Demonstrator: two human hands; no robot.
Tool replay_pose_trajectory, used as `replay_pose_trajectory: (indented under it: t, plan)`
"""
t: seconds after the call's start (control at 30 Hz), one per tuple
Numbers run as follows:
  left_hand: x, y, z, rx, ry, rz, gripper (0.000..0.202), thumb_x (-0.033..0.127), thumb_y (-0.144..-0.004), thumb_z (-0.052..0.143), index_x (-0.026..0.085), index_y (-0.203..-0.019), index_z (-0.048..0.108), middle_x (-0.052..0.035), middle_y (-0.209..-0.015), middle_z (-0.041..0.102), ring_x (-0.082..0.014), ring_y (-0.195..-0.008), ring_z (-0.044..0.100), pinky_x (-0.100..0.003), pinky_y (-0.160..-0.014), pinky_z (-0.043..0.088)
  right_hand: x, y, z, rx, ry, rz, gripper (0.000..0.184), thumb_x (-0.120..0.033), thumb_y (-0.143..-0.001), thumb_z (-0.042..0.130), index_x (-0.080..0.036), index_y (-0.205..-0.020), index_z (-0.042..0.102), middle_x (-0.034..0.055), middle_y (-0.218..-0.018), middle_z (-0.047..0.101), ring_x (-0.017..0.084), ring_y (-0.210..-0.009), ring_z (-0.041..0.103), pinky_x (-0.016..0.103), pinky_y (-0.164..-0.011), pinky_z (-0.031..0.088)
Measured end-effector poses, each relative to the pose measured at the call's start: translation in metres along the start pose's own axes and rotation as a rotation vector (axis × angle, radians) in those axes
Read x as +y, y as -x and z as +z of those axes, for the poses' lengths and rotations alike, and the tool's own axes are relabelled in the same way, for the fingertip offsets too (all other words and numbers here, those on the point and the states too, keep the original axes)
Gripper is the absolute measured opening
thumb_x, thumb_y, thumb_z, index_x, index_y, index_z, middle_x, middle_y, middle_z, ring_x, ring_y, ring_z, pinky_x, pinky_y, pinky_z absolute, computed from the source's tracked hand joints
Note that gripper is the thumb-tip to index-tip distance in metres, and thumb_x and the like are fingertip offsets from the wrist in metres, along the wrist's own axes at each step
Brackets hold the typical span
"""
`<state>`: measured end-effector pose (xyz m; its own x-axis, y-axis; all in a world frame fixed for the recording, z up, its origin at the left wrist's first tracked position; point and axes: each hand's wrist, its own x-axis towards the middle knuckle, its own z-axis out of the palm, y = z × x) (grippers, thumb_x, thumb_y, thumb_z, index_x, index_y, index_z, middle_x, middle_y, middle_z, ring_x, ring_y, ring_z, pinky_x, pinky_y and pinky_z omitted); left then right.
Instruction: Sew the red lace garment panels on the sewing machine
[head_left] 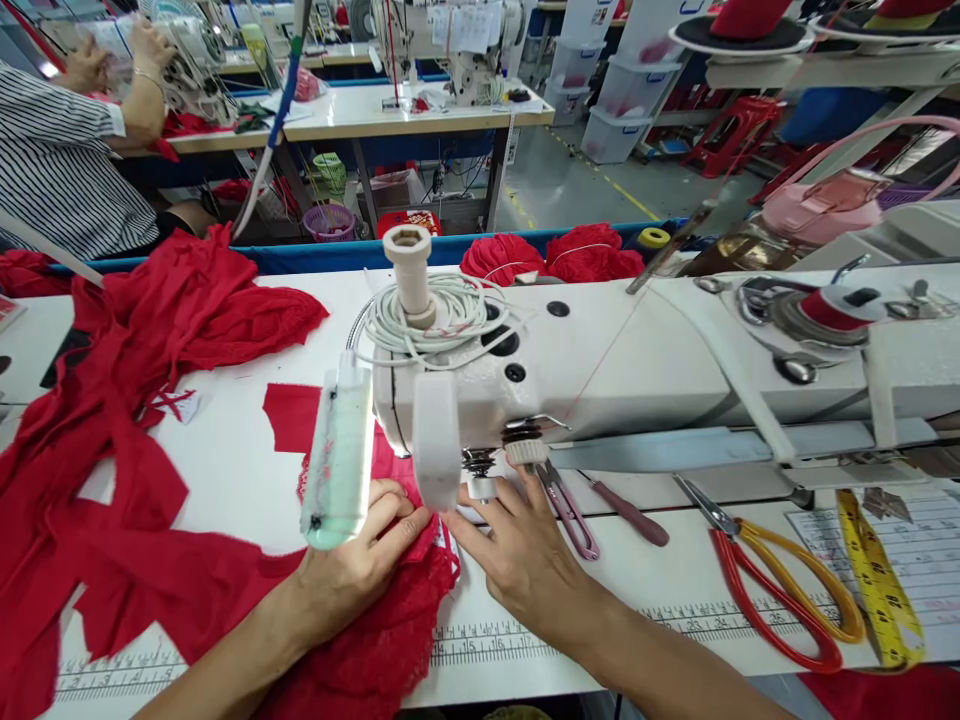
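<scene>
1. Probably, the left hand (367,560) presses the red cloth (375,630) to keep it flat, under and in front of the sewing machine (592,330) head; whether it also pinches, I cannot tell.
2. The right hand (517,565) spreads its fingers below the same head, perhaps for guiding the cloth; fingertips are partly hidden, so I cannot tell its grip.
3. Scissors (750,540) lie right of this head, seemingly for easy reach.

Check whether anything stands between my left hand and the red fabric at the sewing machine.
Nothing visible does; your left hand lies on the red fabric. A translucent panel merely overlaps the hand in view.
</scene>
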<state>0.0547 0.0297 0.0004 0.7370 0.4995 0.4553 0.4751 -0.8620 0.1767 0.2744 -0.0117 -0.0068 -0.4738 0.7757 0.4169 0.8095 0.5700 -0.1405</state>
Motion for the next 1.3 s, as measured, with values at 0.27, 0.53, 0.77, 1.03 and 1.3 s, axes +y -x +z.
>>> replay_pose_trajectory:
  t: [0.27, 0.53, 0.77, 1.03, 1.3]
  plan:
    - [0.0008, -0.0016, -0.0006, -0.04, -0.05, 0.018, 0.027, -0.003, -0.093, 0.048, 0.009, -0.11, 0.066, -0.0076, -0.088, 0.066, -0.0187, -0.089, 0.057, -0.03, -0.083, 0.052, -0.0009, -0.0006, -0.0014, -0.004, 0.03, 0.009, 0.032, -0.003, -0.087, 0.053, -0.018, -0.111, 0.067, 0.0069, -0.101, 0.066, 0.023, -0.091, 0.049, 0.044, -0.095, 0.03]
    - [-0.0005, 0.0026, 0.0017, -0.069, -0.119, 0.052, 0.03, -0.003, -0.095, 0.045, 0.009, -0.112, 0.065, -0.01, -0.098, 0.067, -0.02, -0.103, 0.059, -0.032, -0.091, 0.051, 0.0052, 0.0014, -0.0002, 0.026, -0.145, 0.089, 0.051, 0.005, -0.071, 0.047, -0.017, -0.112, 0.066, 0.0053, -0.091, 0.059, 0.021, -0.087, 0.047, 0.045, -0.099, 0.028]
    - [-0.0013, 0.0017, 0.0021, -0.06, -0.107, 0.062, 0.03, -0.003, -0.094, 0.044, 0.01, -0.111, 0.065, -0.0102, -0.097, 0.068, -0.0194, -0.101, 0.061, -0.032, -0.091, 0.051, 0.0052, 0.0009, -0.0015, 0.054, -0.166, 0.135, 0.048, 0.005, -0.074, 0.044, -0.018, -0.107, 0.068, 0.0059, -0.094, 0.057, 0.021, -0.088, 0.046, 0.045, -0.102, 0.027]
    - [0.0015, -0.0031, -0.0003, -0.052, -0.089, 0.057, 0.027, -0.003, -0.094, 0.045, 0.009, -0.107, 0.066, -0.0101, -0.092, 0.067, -0.0179, -0.088, 0.062, -0.03, -0.085, 0.052, 0.0033, 0.0014, 0.0012, 0.07, -0.155, 0.131, 0.048, 0.006, -0.075, 0.041, -0.018, -0.107, 0.068, 0.0058, -0.09, 0.056, 0.022, -0.088, 0.046, 0.039, -0.084, 0.031]
    - [0.0004, -0.0001, 0.0012, -0.045, -0.114, 0.05, 0.027, -0.002, -0.093, 0.049, 0.009, -0.111, 0.065, -0.0087, -0.095, 0.069, -0.0206, -0.093, 0.061, -0.037, -0.091, 0.051, 0.0017, -0.0019, -0.0004, 0.091, -0.17, 0.062, 0.046, 0.005, -0.078, 0.043, -0.019, -0.108, 0.068, 0.0053, -0.092, 0.059, 0.021, -0.087, 0.046, 0.039, -0.085, 0.033]
